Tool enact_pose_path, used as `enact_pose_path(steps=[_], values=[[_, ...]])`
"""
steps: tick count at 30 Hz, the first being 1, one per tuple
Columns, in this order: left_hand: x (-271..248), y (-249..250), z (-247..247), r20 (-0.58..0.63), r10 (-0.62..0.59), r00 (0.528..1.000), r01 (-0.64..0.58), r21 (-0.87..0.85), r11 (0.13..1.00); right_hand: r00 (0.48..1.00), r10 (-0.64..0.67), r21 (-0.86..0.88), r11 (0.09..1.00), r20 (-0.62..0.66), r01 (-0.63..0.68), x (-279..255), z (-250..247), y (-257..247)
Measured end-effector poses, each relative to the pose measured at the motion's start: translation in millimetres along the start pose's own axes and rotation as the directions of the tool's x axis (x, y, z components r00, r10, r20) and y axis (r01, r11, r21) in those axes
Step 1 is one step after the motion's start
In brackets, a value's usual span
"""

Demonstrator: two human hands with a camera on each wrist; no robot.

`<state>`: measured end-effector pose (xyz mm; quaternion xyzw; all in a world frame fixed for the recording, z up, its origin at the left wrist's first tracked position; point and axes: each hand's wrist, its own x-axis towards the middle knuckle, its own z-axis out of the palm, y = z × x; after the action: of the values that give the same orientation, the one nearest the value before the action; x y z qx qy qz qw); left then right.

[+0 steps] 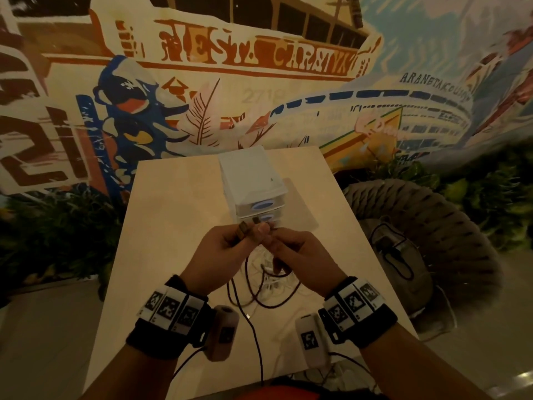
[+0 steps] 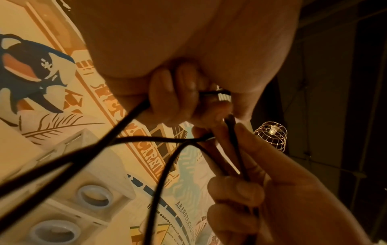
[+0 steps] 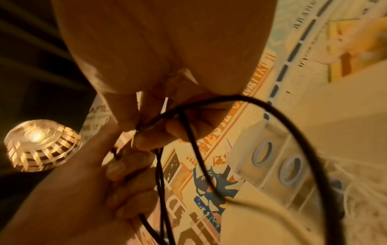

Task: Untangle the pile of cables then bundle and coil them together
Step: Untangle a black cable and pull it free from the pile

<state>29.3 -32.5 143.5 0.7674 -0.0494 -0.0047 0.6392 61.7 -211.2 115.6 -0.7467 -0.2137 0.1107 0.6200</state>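
2 hands work above the table point(image 1: 178, 215): left hand point(image 1: 222, 255) pinches the plugs point(image 1: 249, 226), right hand point(image 1: 300, 255) grips dark cables point(image 1: 259, 295) hanging to the pile. Untangling continues; next, pull strands free.

Black cables point(image 1: 261, 287), white drawers point(image 1: 253, 180), multicoloured mural point(image 1: 202, 82).

1. Dim and warm throughout, with an amber cast over everything.
2. Brightest at the glowing woven lamp point(image 3: 39, 144) in the right wrist view; mild glare at its core, dark ceiling just beside it.
3. Soft, weak shadows on the pale surface point(image 1: 178, 197) in the head view.
4. Strongly bent at the edges, far from that surface; mural point(image 1: 230, 82) lines curved.
5. Blurred up close: dark cables point(image 2: 62, 159) smeared, palms out of focus, grainy in dark corners.
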Motion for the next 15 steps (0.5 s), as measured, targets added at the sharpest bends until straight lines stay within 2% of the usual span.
enact_pose_path(steps=[2, 4, 7, 9, 11, 13, 14, 15], values=[[1.3, -4.3, -2.1, -0.006, 0.004, 1.000, -0.005, -0.031, 1.000, 1.000, -0.023, -0.071, 0.997, -0.002, 0.022, 1.4, 2.6, 6.3], [0.4, -2.3, -1.5, -0.036, 0.021, 0.999, -0.022, -0.025, 0.999, 0.999, -0.039, -0.061, 0.997, -0.022, 0.038, 2.0, 4.7, 9.1], [-0.2, 7.1, -0.7, -0.136, 0.058, 0.989, -0.066, -0.060, 0.996, 0.994, 0.037, 0.107, 0.994, -0.107, -0.025, -1.6, 4.2, 7.6], [3.0, 4.3, -6.8, -0.213, 0.058, 0.975, -0.069, -0.043, 0.997, 0.970, 0.122, 0.208, 0.975, -0.210, -0.078, -6.2, -2.4, 12.7], [6.8, -2.8, -17.2, -0.268, 0.024, 0.963, -0.046, -0.076, 0.996, 0.913, 0.227, 0.273, 0.953, -0.339, -0.135, -10.3, -17.3, 28.0], [7.9, -6.2, -27.1, -0.308, -0.004, 0.951, -0.038, -0.128, 0.991, 0.821, 0.341, 0.342, 0.920, -0.457, -0.192, -16.2, -40.4, 49.4], [7.2, -5.5, -31.2, -0.311, 0.005, 0.950, -0.053, -0.147, 0.988, 0.780, 0.383, 0.332, 0.913, -0.495, -0.238, -21.7, -54.2, 64.1], [6.3, -4.0, -34.6, -0.308, 0.022, 0.951, -0.077, -0.165, 0.983, 0.761, 0.401, 0.268, 0.915, -0.510, -0.302, -29.5, -68.5, 77.7]])
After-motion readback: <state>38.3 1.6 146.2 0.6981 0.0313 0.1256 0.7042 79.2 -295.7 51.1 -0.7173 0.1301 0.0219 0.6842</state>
